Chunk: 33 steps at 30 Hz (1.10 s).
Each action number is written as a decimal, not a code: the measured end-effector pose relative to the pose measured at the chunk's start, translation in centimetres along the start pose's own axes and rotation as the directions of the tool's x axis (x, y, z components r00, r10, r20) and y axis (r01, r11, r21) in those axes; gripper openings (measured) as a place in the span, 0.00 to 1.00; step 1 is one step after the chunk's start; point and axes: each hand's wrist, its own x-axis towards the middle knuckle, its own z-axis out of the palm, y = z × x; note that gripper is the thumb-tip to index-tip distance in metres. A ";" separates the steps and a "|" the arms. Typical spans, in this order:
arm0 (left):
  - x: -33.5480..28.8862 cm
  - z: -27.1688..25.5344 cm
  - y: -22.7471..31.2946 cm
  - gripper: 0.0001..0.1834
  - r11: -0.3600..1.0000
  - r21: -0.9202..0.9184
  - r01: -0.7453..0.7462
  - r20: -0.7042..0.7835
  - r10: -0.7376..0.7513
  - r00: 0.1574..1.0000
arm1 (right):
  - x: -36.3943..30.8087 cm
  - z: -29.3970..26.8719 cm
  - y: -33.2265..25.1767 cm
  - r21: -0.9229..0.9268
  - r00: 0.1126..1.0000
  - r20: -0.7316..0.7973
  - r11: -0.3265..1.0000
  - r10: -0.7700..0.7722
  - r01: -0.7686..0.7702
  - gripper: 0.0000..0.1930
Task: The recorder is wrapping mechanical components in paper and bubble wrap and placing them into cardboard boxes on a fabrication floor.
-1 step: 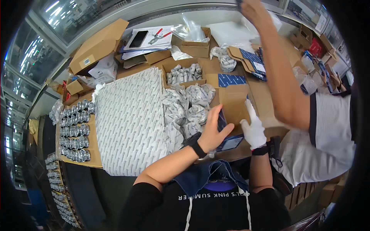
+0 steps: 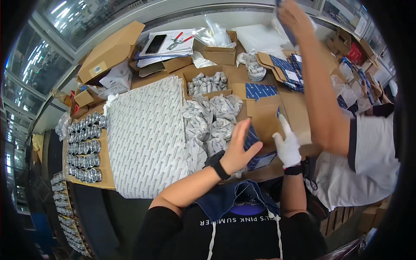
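Note:
An opened cardboard box (image 2: 265, 119), brown inside with dark blue outer sides, stands tilted at the table's near edge. My bare left hand (image 2: 237, 151) holds its left side, fingers stretched along the wall and thumb over the near side. On the opposite side my right hand (image 2: 288, 147), in a white glove, grips the box with the index finger along its edge and the thumb bent inward. Just left of the box lie several paper-wrapped bundles (image 2: 222, 128). What the box holds, if anything, I cannot make out.
A co-worker's arm (image 2: 320, 91) reaches across from the right, the hand holding something dark blue. Patterned wrapping paper (image 2: 145, 138) covers the left-middle table, beside rows of shiny metal parts (image 2: 84, 160). Behind are a carton of small wrapped pieces (image 2: 208, 93) and folded blue boxes (image 2: 288, 71).
The box has turned and tilted slightly between my hands, and my right hand has shifted a little to the right. The co-worker's hand has moved right and down, showing more of the blue item.

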 end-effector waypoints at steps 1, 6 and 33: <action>-0.4 -1.2 0.6 0.30 1.000 0.002 0.004 0.002 -0.004 1.000 | 0.1 -0.4 0.8 -0.101 0.997 -0.054 0.993 0.048 -0.053 0.27; -2.4 -6.0 2.7 0.24 0.907 -0.297 0.298 0.290 -0.212 0.933 | 2.8 -2.4 7.2 -0.061 0.857 -0.496 0.978 0.144 -0.199 0.22; -5.3 -13.6 4.0 0.16 0.755 -0.584 0.298 0.052 -0.332 0.942 | 29.4 7.2 -5.4 -0.125 0.863 -0.501 0.992 -0.057 -0.007 0.34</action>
